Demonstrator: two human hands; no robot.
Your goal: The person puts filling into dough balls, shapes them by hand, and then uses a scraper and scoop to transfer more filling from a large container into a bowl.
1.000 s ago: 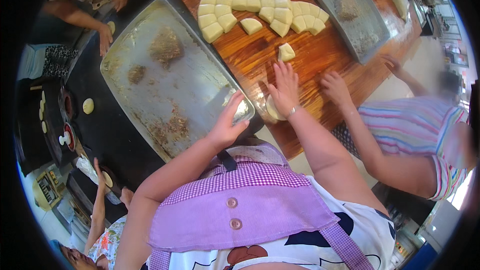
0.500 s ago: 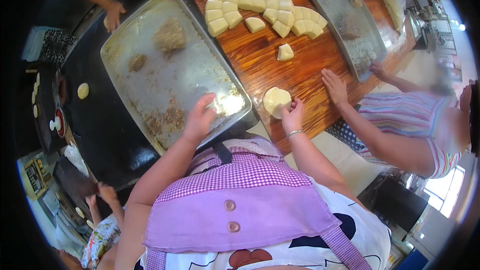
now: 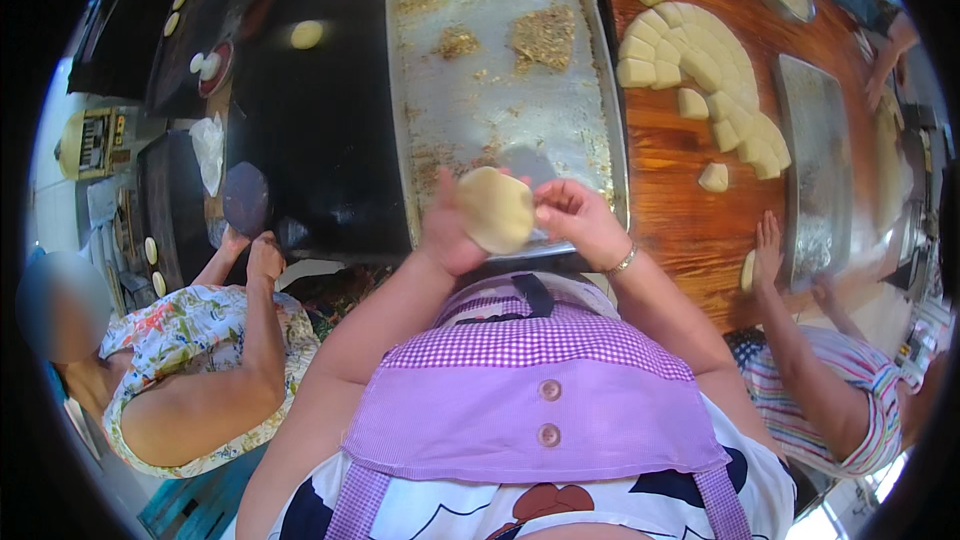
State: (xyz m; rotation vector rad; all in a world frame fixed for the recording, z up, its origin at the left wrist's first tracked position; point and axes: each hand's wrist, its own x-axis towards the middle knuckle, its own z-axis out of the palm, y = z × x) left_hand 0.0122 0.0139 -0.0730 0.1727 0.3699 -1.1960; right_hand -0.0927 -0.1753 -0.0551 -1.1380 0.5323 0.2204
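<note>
A flat, round dough wrapper (image 3: 494, 210) is held up above the near end of a large metal tray (image 3: 545, 118). My left hand (image 3: 447, 232) supports it from the left, palm beneath and fingers partly hidden behind it. At its right edge, the bent fingers and thumb of my right hand (image 3: 588, 225) pinch close together. Inside the tray lie a large crumbly brown lump of filling (image 3: 543, 38) and a smaller lump (image 3: 457, 42), with crumbs scattered around.
Right of the tray, cut dough pieces (image 3: 735, 90) form an arc on a wooden table (image 3: 690, 250). Beyond stands another metal tray (image 3: 815, 160). A co-worker's hand (image 3: 768, 248) presses dough at the right. Left, a dough round (image 3: 307, 35) rests on a black surface (image 3: 340, 140); another person holds a dark paddle-like object (image 3: 247, 202).
The dough wrapper has left the wooden table and is now over the tray. My left hand has come under it; my right hand moved left with it. The view has turned left.
</note>
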